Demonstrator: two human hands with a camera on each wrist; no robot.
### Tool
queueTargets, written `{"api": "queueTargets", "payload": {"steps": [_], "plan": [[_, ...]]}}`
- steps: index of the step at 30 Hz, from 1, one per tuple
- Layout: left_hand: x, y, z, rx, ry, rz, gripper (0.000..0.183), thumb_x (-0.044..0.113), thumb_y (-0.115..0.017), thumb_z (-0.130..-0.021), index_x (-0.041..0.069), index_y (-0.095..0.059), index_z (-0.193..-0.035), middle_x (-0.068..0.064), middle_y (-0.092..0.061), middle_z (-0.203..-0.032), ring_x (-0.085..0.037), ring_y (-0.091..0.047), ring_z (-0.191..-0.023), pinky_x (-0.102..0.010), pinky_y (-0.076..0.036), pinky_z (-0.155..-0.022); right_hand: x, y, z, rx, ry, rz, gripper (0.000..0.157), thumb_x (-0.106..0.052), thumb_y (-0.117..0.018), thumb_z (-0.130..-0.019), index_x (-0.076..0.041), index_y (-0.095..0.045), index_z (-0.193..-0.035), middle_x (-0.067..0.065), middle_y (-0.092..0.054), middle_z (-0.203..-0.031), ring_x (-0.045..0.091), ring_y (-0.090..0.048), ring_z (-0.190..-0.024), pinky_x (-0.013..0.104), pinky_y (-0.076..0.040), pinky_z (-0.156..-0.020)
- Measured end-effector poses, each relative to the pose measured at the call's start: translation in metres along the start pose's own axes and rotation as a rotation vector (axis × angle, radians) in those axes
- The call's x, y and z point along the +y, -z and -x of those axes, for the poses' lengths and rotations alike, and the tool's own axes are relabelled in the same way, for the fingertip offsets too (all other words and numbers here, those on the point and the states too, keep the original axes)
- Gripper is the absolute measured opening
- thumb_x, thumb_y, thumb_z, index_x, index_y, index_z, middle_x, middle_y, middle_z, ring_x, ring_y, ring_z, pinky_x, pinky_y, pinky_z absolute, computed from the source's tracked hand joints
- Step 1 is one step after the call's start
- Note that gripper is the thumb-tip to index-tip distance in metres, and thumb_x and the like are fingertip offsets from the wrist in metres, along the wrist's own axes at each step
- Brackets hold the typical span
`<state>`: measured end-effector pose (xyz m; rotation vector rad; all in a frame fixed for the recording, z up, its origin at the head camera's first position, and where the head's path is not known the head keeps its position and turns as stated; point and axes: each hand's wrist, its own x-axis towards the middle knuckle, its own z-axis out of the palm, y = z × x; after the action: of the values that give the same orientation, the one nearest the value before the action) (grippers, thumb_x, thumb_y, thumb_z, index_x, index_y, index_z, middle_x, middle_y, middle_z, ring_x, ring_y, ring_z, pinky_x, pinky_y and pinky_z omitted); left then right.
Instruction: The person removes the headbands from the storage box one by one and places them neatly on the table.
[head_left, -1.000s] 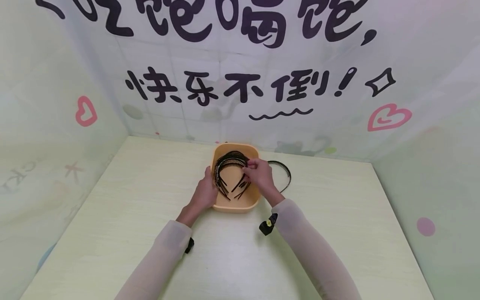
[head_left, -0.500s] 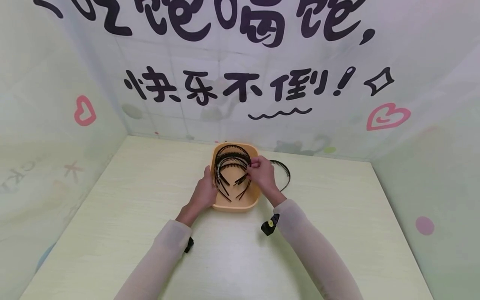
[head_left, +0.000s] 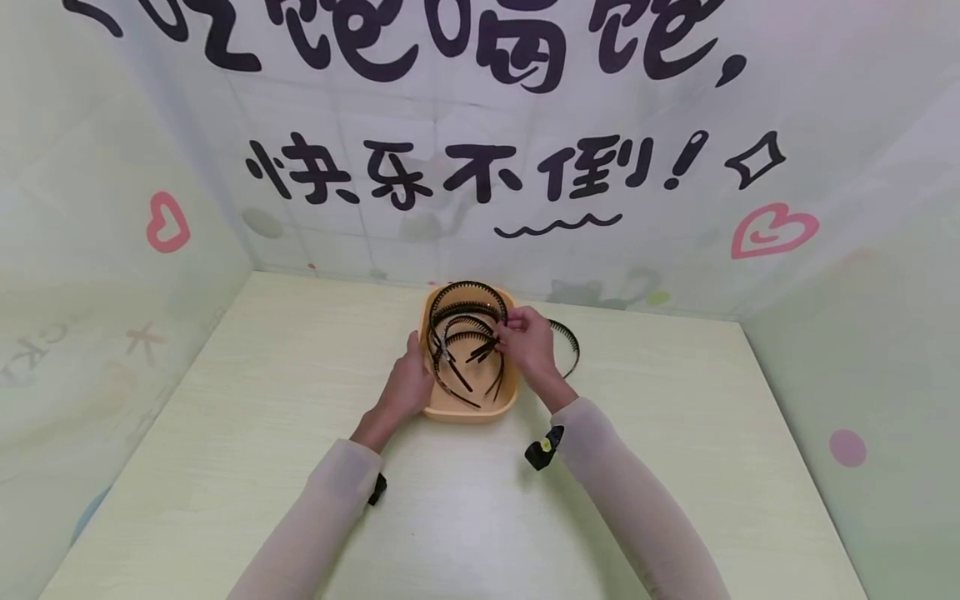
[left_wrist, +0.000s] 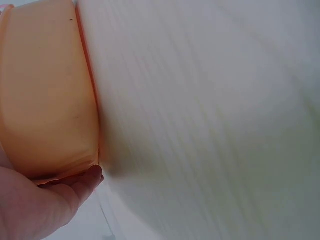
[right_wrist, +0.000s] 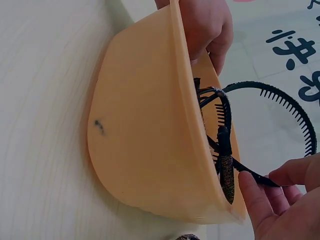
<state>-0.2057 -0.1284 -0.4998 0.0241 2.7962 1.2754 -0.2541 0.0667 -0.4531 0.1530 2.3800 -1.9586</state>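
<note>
My left hand [head_left: 411,379] grips the left side of an orange plastic bin [head_left: 468,417]. In the left wrist view its fingers [left_wrist: 85,186] lie along the bin's outer wall. At the bin's right rim my right hand [head_left: 528,342] pinches a black toothed headband [right_wrist: 287,97] between thumb and fingers. The arch of this headband rises over the far rim in the right wrist view, and its lower part overlaps the bin's opening. Several more dark headbands [head_left: 465,310] lie nested inside, among them a glittery one [right_wrist: 227,180].
Another black toothed headband [head_left: 576,342] lies on the pale table [head_left: 660,433], right of the bin and partly behind my right hand. A printed white curtain [head_left: 420,242] stands close behind the bin. More curtain flanks the table on both sides.
The pinched headband has come up and away from the others, its arch now near the bin's far rim. My right hand has shifted slightly right and away from me. The left hand stays on the bin.
</note>
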Motion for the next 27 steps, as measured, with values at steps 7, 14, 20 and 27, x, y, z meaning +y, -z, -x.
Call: {"api": "queueTargets", "payload": {"steps": [7, 14, 20, 27], "plan": [[0.000, 0.001, 0.000, 0.002, -0.010, -0.014, 0.064, -0.004, -0.033, -0.095, -0.006, -0.006, -0.153, -0.035, -0.064, -0.102, -0.031, -0.069, -0.071, -0.034, -0.054, -0.056, -0.004, 0.003, 0.001, -0.009, -0.012, -0.048, 0.030, 0.003, -0.063, -0.093, 0.007, -0.058, -0.122, 0.023, -0.063, -0.107, 0.039, -0.067, -0.100, 0.040, -0.059, -0.080], [0.001, 0.001, 0.000, 0.007, -0.014, -0.012, 0.061, -0.005, -0.033, -0.095, -0.005, -0.010, -0.151, -0.035, -0.064, -0.105, -0.029, -0.069, -0.069, -0.032, -0.054, -0.054, -0.011, 0.006, 0.003, -0.024, -0.014, -0.084, 0.032, 0.003, -0.062, -0.093, 0.008, -0.057, -0.124, 0.022, -0.063, -0.108, 0.044, -0.065, -0.104, 0.044, -0.058, -0.083], [0.002, 0.001, 0.000, -0.002, -0.005, -0.010, 0.062, -0.004, -0.032, -0.095, -0.005, -0.008, -0.152, -0.036, -0.063, -0.106, -0.029, -0.069, -0.068, -0.032, -0.054, -0.053, -0.012, 0.006, 0.002, -0.015, 0.001, -0.096, 0.025, 0.005, -0.062, -0.093, 0.004, -0.059, -0.118, 0.021, -0.064, -0.109, 0.042, -0.066, -0.103, 0.034, -0.059, -0.076], [0.001, 0.000, 0.000, -0.004, -0.003, -0.006, 0.061, -0.004, -0.032, -0.095, -0.004, -0.009, -0.152, -0.033, -0.064, -0.101, -0.027, -0.068, -0.066, -0.032, -0.054, -0.052, -0.013, 0.003, 0.004, -0.006, 0.028, -0.198, 0.028, 0.008, -0.059, -0.093, 0.009, -0.054, -0.120, 0.031, -0.060, -0.115, 0.046, -0.063, -0.110, 0.029, -0.059, -0.077]]}}
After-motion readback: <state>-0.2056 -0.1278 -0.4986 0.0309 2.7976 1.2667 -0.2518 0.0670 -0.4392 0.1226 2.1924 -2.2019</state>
